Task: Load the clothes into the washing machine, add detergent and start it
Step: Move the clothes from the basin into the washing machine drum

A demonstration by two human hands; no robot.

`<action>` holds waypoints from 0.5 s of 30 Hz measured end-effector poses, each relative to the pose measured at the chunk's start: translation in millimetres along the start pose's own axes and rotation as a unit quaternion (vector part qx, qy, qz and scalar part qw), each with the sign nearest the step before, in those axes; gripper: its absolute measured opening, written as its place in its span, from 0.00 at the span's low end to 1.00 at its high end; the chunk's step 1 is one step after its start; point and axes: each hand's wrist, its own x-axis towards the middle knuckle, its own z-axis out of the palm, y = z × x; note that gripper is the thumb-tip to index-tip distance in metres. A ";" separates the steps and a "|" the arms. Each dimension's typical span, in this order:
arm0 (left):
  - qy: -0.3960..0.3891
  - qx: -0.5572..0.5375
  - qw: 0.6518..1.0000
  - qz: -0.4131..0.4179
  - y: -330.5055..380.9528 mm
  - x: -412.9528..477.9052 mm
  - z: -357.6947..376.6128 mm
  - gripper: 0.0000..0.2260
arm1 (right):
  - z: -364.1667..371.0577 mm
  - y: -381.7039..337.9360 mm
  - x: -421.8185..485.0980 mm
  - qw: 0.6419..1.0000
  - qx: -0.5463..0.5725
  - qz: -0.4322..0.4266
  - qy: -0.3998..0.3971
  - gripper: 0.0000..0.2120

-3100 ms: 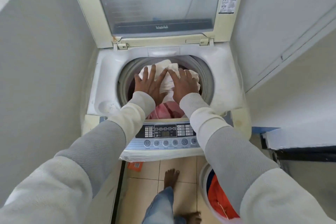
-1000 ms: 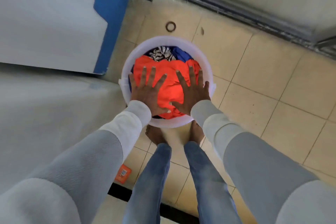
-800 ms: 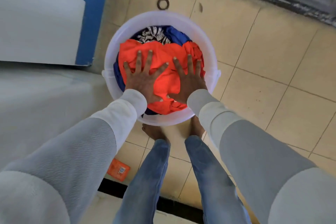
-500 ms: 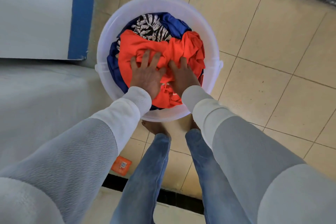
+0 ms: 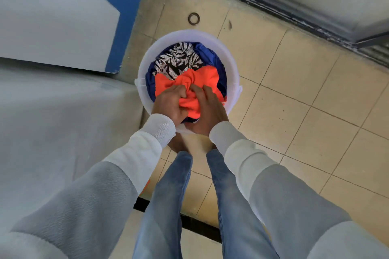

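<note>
Both hands, left hand (image 5: 170, 104) and right hand (image 5: 208, 109), fingers clenched on bunched orange garment (image 5: 195, 84), inside white bucket (image 5: 232, 65) on tiled floor (image 5: 294, 94), atop blue cloth (image 5: 210, 52) and patterned cloth (image 5: 179, 59).

Both hands in a white bucket (image 5: 232, 63) on tiled floor (image 5: 294, 101): left hand (image 5: 169, 102) and right hand (image 5: 208, 109) bunching an orange garment (image 5: 202, 80). Under it, blue cloth (image 5: 208, 52) and a black-and-white leaf print (image 5: 179, 59). Small ring (image 5: 193, 18) on floor beyond.
</note>
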 end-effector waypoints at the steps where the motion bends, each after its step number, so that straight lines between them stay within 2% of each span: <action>1: 0.014 -0.013 1.000 0.001 12.1 -5.9 -11.2 0.10 | -5.4 -4.8 -8.0 1.000 -0.012 0.007 -0.023 0.53; 3: 0.040 -0.033 0.999 0.002 31.1 -15.0 -29.5 0.09 | -17.3 -15.1 -18.5 0.998 -0.004 0.024 -0.055 0.60; 7: 0.064 -0.071 0.995 -0.013 60.0 -34.2 -66.1 0.14 | -41.2 -46.1 -29.6 0.998 0.051 0.024 -0.027 0.53; 11: 0.086 -0.108 0.990 -0.020 87.2 -57.8 -110.0 0.14 | -68.9 -73.7 -33.3 0.997 0.052 0.041 -0.027 0.51; 12: 0.083 -0.110 0.990 -0.026 92.4 -61.4 -119.4 0.15 | -79.1 -79.3 -34.1 0.997 0.054 0.045 -0.037 0.46; 15: 0.080 -0.102 0.991 -0.032 108.4 -79.1 -152.6 0.22 | -108.1 -108.3 -43.4 0.998 0.030 0.038 -0.035 0.23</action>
